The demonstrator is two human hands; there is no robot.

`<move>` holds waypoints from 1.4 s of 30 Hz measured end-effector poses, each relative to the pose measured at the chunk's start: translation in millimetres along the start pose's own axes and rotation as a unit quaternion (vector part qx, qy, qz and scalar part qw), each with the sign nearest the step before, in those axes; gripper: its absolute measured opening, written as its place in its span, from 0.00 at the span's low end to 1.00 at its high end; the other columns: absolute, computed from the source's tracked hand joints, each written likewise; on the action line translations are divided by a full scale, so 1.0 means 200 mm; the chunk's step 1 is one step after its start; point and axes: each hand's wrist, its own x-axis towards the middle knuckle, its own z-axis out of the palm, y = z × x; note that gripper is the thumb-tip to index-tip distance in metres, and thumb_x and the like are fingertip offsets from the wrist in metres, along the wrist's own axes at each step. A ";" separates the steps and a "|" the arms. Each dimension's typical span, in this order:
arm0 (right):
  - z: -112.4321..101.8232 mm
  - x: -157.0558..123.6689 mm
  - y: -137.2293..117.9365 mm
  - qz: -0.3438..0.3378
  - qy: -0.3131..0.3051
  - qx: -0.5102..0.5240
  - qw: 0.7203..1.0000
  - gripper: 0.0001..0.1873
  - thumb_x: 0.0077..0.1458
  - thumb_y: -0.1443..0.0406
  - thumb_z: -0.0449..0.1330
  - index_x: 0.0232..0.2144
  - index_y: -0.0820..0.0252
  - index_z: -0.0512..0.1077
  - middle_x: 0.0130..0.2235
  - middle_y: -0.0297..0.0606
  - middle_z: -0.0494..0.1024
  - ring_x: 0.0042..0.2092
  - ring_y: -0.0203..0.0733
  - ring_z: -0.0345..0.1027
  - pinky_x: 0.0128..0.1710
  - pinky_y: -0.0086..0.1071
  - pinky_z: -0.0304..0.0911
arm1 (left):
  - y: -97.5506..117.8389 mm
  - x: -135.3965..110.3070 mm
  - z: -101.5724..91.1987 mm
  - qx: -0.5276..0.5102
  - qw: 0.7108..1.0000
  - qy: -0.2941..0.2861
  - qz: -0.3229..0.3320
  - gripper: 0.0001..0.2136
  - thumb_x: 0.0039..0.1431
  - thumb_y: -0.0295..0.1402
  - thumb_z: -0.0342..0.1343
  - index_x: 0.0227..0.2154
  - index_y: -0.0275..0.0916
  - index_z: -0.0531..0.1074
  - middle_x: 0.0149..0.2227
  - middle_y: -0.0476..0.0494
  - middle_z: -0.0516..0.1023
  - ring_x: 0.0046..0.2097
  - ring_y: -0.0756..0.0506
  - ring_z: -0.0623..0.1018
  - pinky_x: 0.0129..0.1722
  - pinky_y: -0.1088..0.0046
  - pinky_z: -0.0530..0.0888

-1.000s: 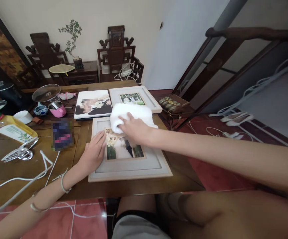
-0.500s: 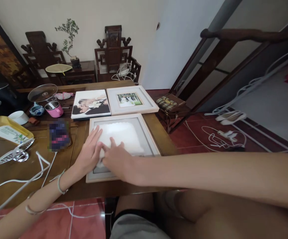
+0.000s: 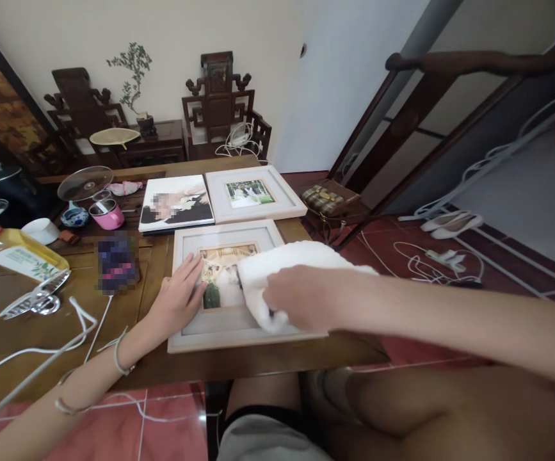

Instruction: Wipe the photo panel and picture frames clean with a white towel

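A picture frame (image 3: pixel 181 338) with a pale wooden edge lies flat near the front edge of the table. My left hand (image 3: pixel 181 291) rests on its left side, fingers stretched out and holding nothing. In my right hand (image 3: pixel 301 298) is a soft white cloth (image 3: pixel 296 256), gripped at its near left part and lifted up. The cloth covers the right side of the frame, while the photo (image 3: pixel 219 282) shows on the left. Just behind lie a second framed photo (image 3: pixel 289 192) and a photo panel (image 3: pixel 181 221).
At the left stand an oil bottle (image 3: pixel 22 253), a pink cup (image 3: pixel 109 214) and a blue-and-white pot (image 3: pixel 74 216). A silver hair clip (image 3: pixel 41 298), a phone-like object (image 3: pixel 116 266) and white cables (image 3: pixel 41 349) lie nearer. A checked bag (image 3: pixel 325 202) sits past the table's right edge.
The white cloth, flat over the frame before, is now pulled up and to the right by my right hand, uncovering the photo. My left hand stays on the frame's left side.
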 end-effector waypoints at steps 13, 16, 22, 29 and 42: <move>-0.25 0.46 0.07 -0.100 0.321 -0.198 0.921 0.24 0.54 0.79 0.52 0.51 0.62 0.71 0.65 0.47 0.60 0.65 0.56 0.49 0.53 0.46 0.58 | -0.03 0.00 0.01 -0.018 0.999 0.029 0.017 0.21 0.67 0.35 0.42 0.61 0.36 0.61 0.63 0.33 0.62 0.65 0.36 0.62 0.56 0.51 0.68; -0.20 0.58 -0.01 -0.132 0.245 -0.174 0.945 0.21 0.56 0.78 0.52 0.50 0.63 0.71 0.58 0.50 0.68 0.63 0.52 0.55 0.52 0.45 0.60 | -0.04 0.01 0.01 -0.033 0.999 0.039 0.015 0.20 0.66 0.33 0.43 0.59 0.37 0.64 0.57 0.33 0.69 0.59 0.35 0.69 0.54 0.51 0.69; -0.21 0.55 0.01 -0.093 0.181 -0.125 0.971 0.16 0.54 0.74 0.56 0.46 0.67 0.74 0.49 0.54 0.75 0.50 0.54 0.70 0.44 0.40 0.63 | -0.07 0.00 0.02 -0.052 0.997 0.048 0.039 0.20 0.67 0.31 0.42 0.59 0.36 0.64 0.61 0.34 0.66 0.62 0.38 0.65 0.58 0.55 0.67; -0.14 0.41 0.21 -0.006 0.149 -0.115 0.982 0.17 0.52 0.76 0.55 0.43 0.65 0.76 0.43 0.50 0.77 0.44 0.48 0.72 0.36 0.33 0.60 | -0.09 -0.02 0.04 -0.053 0.997 0.053 0.025 0.21 0.69 0.32 0.38 0.62 0.35 0.59 0.65 0.35 0.61 0.66 0.39 0.61 0.63 0.52 0.61; 0.02 0.11 0.15 0.043 0.047 -0.064 0.996 0.15 0.49 0.78 0.55 0.37 0.70 0.78 0.38 0.52 0.78 0.37 0.47 0.74 0.31 0.34 0.61 | -0.07 0.02 0.07 -0.051 0.996 0.066 0.015 0.22 0.68 0.33 0.40 0.63 0.34 0.58 0.65 0.34 0.60 0.66 0.39 0.60 0.63 0.51 0.61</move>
